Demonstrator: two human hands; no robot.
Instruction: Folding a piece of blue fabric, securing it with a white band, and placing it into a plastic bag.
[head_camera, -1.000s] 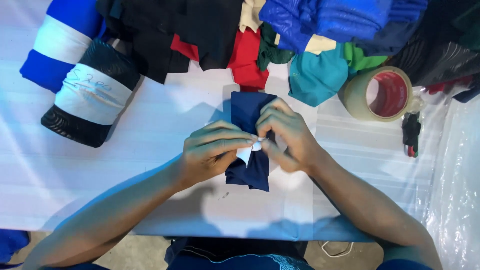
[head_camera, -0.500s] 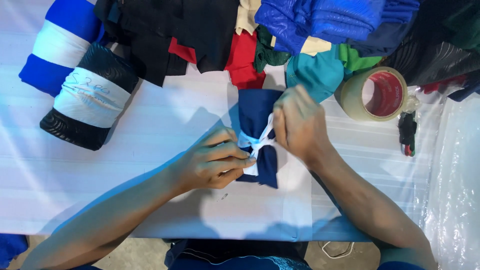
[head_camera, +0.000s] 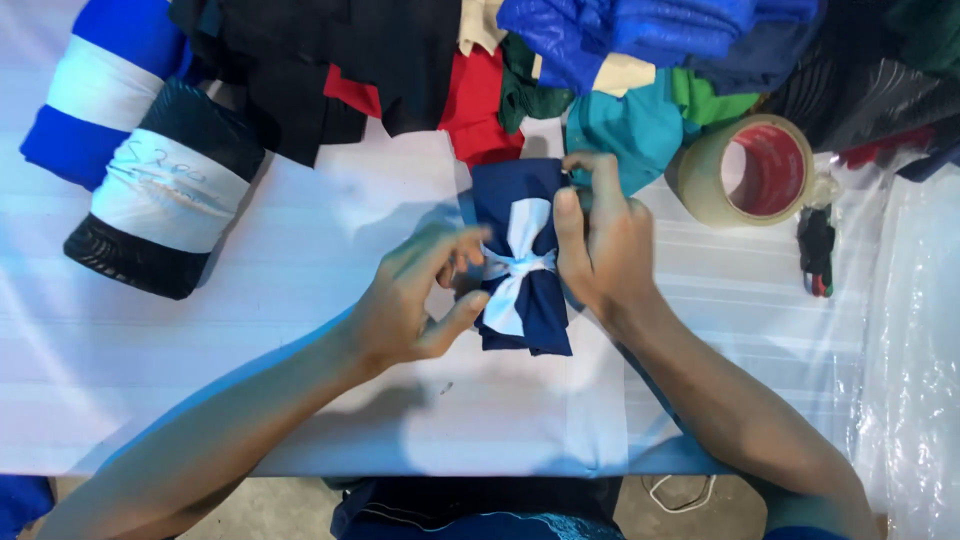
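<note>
A folded navy cloth bundle (head_camera: 528, 300) lies on the white table (head_camera: 300, 330), tied round its middle with a white strip (head_camera: 520, 262) that spreads out like a bow. My left hand (head_camera: 415, 300) rests against the bundle's left side, thumb and fingers touching the knot. My right hand (head_camera: 600, 235) grips the bundle's right edge and top corner, fingers curled over the cloth.
A heap of coloured cloth pieces (head_camera: 560, 60) fills the far edge. Two wrapped fabric rolls, one black (head_camera: 165, 190) and one blue and white (head_camera: 95, 90), lie at the left. A roll of packing tape (head_camera: 755, 170) sits at the right beside clear plastic sheeting (head_camera: 900, 330).
The white strip was being pulled and knotted between both hands; now it is tied in a bow shape. The bundle has been shifted upward, and my right hand has moved onto its right edge.
</note>
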